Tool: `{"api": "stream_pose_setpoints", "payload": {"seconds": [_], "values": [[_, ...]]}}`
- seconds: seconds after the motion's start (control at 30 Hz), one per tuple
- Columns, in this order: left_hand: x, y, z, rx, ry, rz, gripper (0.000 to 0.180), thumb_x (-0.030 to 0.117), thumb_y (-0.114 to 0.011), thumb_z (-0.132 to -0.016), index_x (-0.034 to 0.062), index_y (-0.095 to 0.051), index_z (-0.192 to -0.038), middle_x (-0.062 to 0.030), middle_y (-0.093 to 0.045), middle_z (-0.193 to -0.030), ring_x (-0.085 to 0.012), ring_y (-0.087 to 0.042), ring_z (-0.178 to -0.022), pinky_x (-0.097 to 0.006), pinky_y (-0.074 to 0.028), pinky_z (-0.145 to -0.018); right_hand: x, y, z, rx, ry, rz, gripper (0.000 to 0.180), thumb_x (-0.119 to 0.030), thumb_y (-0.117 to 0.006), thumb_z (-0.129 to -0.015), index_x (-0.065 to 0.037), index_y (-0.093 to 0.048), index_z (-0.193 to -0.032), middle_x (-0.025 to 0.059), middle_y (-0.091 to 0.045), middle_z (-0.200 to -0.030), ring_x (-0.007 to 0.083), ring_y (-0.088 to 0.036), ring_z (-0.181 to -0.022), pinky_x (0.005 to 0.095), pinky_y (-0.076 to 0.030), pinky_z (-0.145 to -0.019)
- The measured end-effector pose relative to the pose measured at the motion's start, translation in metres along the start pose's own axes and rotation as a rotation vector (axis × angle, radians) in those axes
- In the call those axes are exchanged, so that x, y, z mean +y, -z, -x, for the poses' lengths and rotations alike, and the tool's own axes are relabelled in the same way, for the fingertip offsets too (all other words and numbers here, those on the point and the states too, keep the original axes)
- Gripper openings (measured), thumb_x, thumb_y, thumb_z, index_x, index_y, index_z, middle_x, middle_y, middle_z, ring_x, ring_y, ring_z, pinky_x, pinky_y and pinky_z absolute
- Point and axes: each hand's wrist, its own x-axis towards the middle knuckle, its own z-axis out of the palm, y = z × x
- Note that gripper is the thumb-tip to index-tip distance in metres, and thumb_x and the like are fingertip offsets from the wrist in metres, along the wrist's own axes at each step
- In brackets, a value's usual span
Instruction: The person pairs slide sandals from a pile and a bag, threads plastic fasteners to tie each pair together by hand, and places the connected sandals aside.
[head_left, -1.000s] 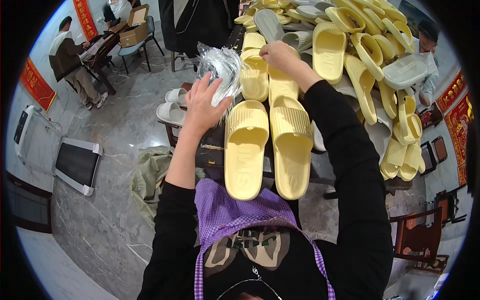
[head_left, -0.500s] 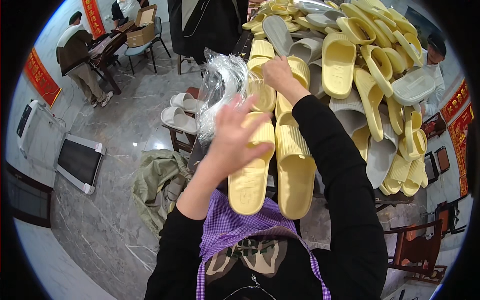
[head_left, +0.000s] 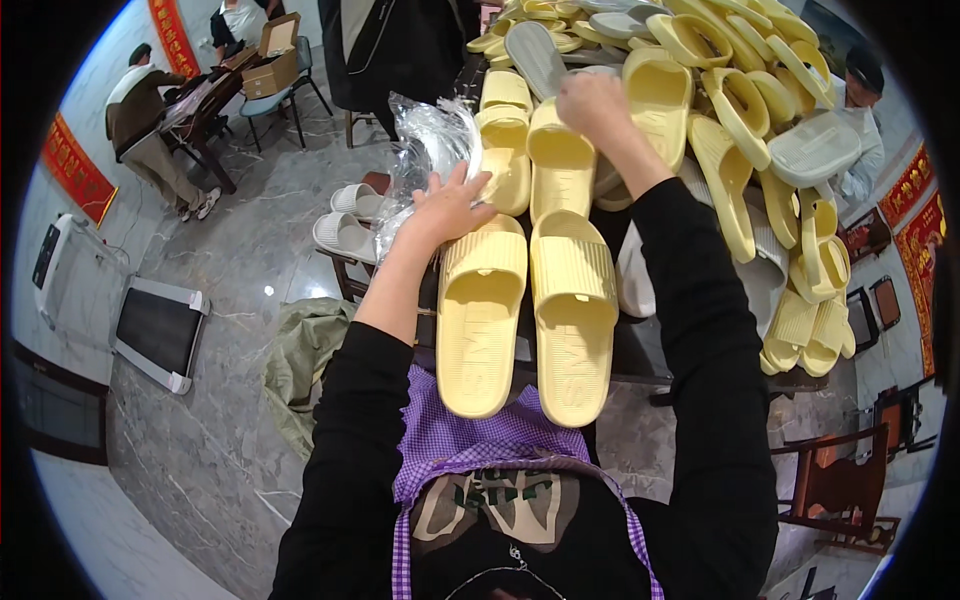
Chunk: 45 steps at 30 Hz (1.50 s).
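Observation:
Two yellow slippers, the left slipper and the right slipper, lie side by side at the table's near edge, toes away from me. Over the left slipper's toe and beside the clear plastic bags, my left hand is open, fingers apart. A second row of yellow slippers, including the left one and the right one, sits just beyond. My right hand is closed at the far end of the latter; its fingertips are partly hidden, and I cannot make out what they hold.
A large heap of yellow and grey slippers covers the table's right and far side. White slippers rest on a stool to the left. A green sack and a treadmill are on the floor. Other people are farther off.
My left hand has come down toward the left slipper's toe. My right hand has shifted right and slightly away. The near slippers' insoles show more fully now, and the second-row slipper is more exposed.

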Motion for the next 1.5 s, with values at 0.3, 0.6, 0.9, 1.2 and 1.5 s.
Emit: {"api": "stream_pose_setpoints", "payload": {"seconds": [0.3, 0.6, 0.9, 1.2, 1.5], "values": [[0.002, -0.003, -0.004, 0.013, -0.016, 0.063, 0.059, 0.043, -0.052, -0.081, 0.0239, -0.036, -0.134, -0.0119, -0.023, -0.144, -0.0427, -0.02, -0.129, -0.062, -0.017, -0.1, 0.111, 0.08, 0.004, 0.462, -0.291, -0.247, 0.025, -0.021, -0.048, -0.076, -0.001, -0.064, -0.072, 0.0153, -0.063, -0.067, 0.0307, -0.058, -0.058, 0.0351, -0.045, -0.057], [0.054, 0.057, 0.036, 0.499, -0.249, 0.493, 0.04, 0.024, -0.054, -0.085, 0.006, -0.049, -0.121, -0.0118, -0.055, -0.111, -0.0246, -0.053, -0.09, -0.04, -0.042, -0.077, 0.047, 0.129, 0.082, 0.389, -0.407, -0.925, 0.018, -0.012, -0.053, -0.074, 0.004, -0.059, -0.07, 0.0163, -0.055, -0.056, 0.0213, -0.051, -0.048, 0.0323, -0.042, -0.05], [0.113, 0.083, 0.076, -0.014, -0.148, 1.923, 0.02, 0.015, -0.048, -0.091, -0.0007, -0.057, -0.101, -0.0079, -0.061, -0.079, -0.0076, -0.045, -0.052, -0.021, -0.038, -0.048, -0.048, 0.163, 0.17, 0.315, 0.179, -0.545, 0.005, -0.004, -0.059, -0.072, -0.001, -0.056, -0.071, 0.0114, -0.054, -0.067, 0.0248, -0.054, -0.06, 0.0319, -0.043, -0.054], [0.085, 0.06, 0.085, -0.172, -0.017, 1.971, 0.019, 0.012, -0.042, -0.093, -0.0025, -0.052, -0.099, -0.0004, -0.043, -0.057, -0.006, -0.03, -0.042, -0.02, -0.027, -0.039, -0.077, 0.176, 0.26, -0.292, 0.473, -0.929, 0.012, -0.01, -0.059, -0.072, -0.003, -0.05, -0.068, 0.0102, -0.05, -0.064, 0.0293, -0.054, -0.062, 0.0381, -0.044, -0.056], [0.099, 0.044, 0.132, -0.364, 0.034, 1.832, 0.021, 0.014, -0.041, -0.093, -0.0039, -0.052, -0.098, 0.0024, -0.035, -0.052, -0.0046, -0.026, -0.04, -0.019, -0.022, -0.036, -0.039, 0.173, 0.226, -0.504, 0.304, -1.3, 0.015, -0.013, -0.062, -0.08, 0.0, -0.063, -0.088, 0.008, -0.063, -0.079, 0.0192, -0.06, -0.067, 0.0274, -0.047, -0.061]]}}
